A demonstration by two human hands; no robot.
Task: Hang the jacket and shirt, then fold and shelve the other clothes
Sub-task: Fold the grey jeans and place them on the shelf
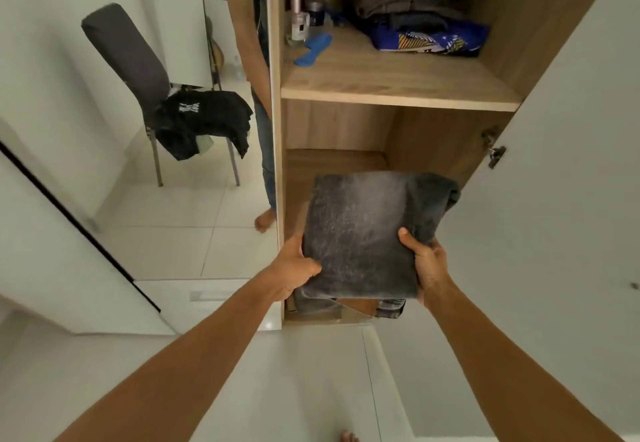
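Both hands on the folded grey jeans. Left hand grips one edge, right hand the other, thumbs on top.

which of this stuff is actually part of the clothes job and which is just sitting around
Part of the job:
folded grey jeans, gripped by left hand and right hand
lower wardrobe compartment
black printed t-shirt on the chair, in the mirror

Lying about, on the upper shelf:
perfume bottle
dark jar
blue object
blue patterned garment
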